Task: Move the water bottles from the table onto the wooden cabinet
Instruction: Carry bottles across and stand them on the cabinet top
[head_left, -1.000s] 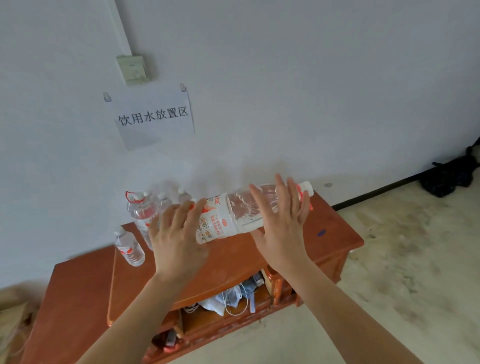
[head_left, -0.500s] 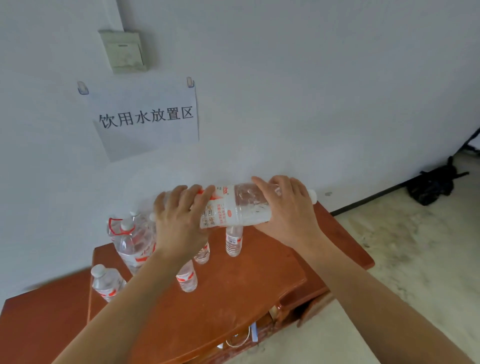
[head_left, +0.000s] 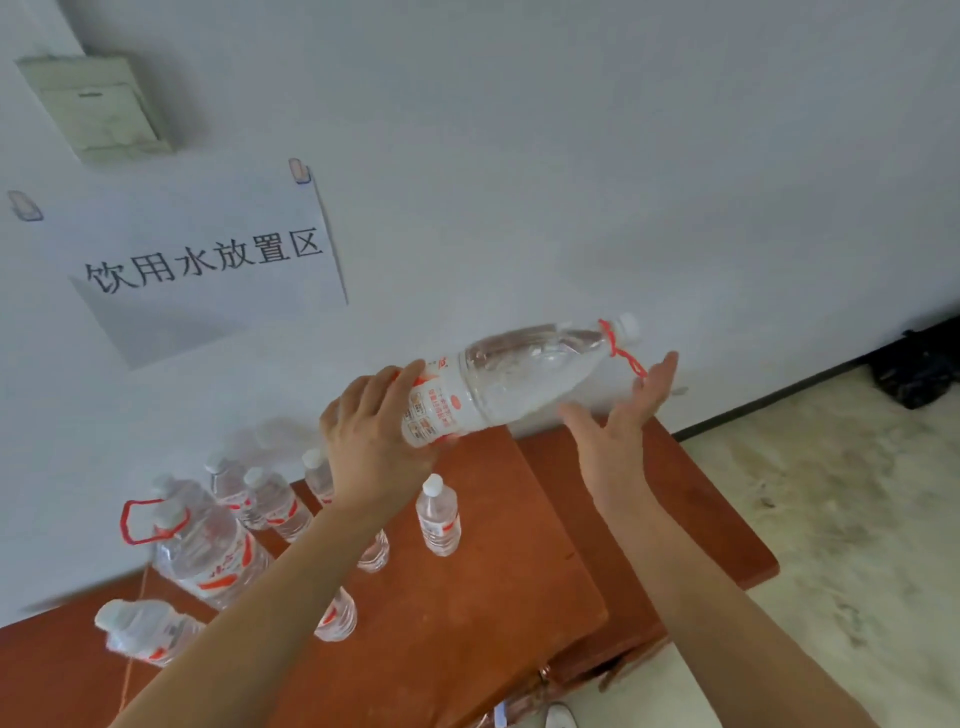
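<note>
- A large water bottle (head_left: 509, 379) is held nearly level in the air above the back edge of the wooden cabinet (head_left: 467, 597), with its white cap pointed right and slightly up.
- Its labelled base end is gripped by the left hand (head_left: 374, 441), with the fingers curled over the top.
- The right hand (head_left: 618, 421) is held open with straight fingers, palm turned to the neck end; whether it touches the bottle cannot be told.
- A red carry loop (head_left: 623, 356) is hung from the neck, just beside the right fingertips.
- Small bottles (head_left: 439, 514) are stood upright near the back edge, partly hidden by the left forearm.
- A big jug (head_left: 208, 551) with a red handle is set toward the back left corner.
- A paper sign (head_left: 208, 260) is fixed to the wall above.
</note>
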